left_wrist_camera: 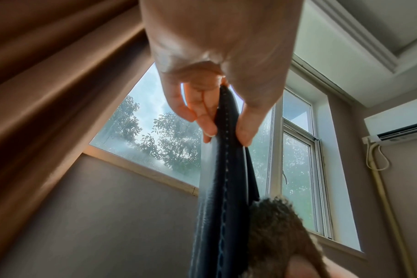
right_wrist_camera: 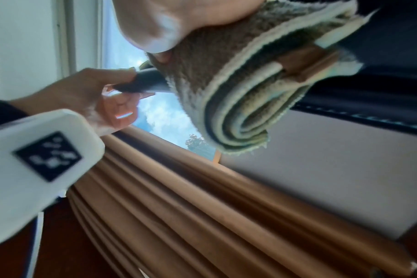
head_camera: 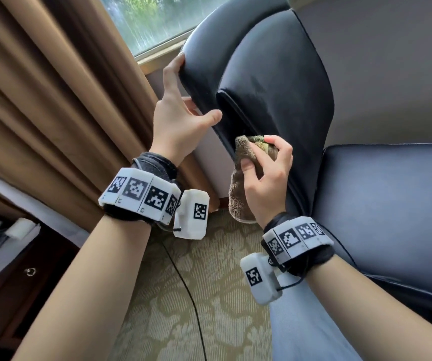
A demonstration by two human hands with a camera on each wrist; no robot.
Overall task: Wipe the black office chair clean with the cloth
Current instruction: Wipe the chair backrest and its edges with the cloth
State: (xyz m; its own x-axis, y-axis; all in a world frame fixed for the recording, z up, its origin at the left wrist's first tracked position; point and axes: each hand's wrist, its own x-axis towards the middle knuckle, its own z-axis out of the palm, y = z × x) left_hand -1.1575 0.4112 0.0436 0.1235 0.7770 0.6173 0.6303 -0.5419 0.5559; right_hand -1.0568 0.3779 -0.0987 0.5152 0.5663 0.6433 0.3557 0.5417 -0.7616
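Note:
The black office chair (head_camera: 274, 82) has its padded backrest leaning toward me, its seat (head_camera: 392, 204) at the right. My left hand (head_camera: 181, 110) grips the backrest's left edge (left_wrist_camera: 226, 150), thumb on the front, fingers behind. My right hand (head_camera: 267, 173) holds a folded brown-green cloth (head_camera: 248, 157) and presses it against the lower left edge of the backrest pad. In the right wrist view the cloth (right_wrist_camera: 238, 90) shows as a thick folded roll against the dark leather (right_wrist_camera: 393, 56). The cloth's lower end hangs below my hand.
A tan curtain (head_camera: 53, 100) hangs at the left, close to the chair. Behind the chair is a window (head_camera: 152, 19) and a grey wall (head_camera: 392, 74). Patterned carpet (head_camera: 196, 295) with a black cable (head_camera: 191, 295) lies below. Dark wooden furniture (head_camera: 14, 269) stands at the lower left.

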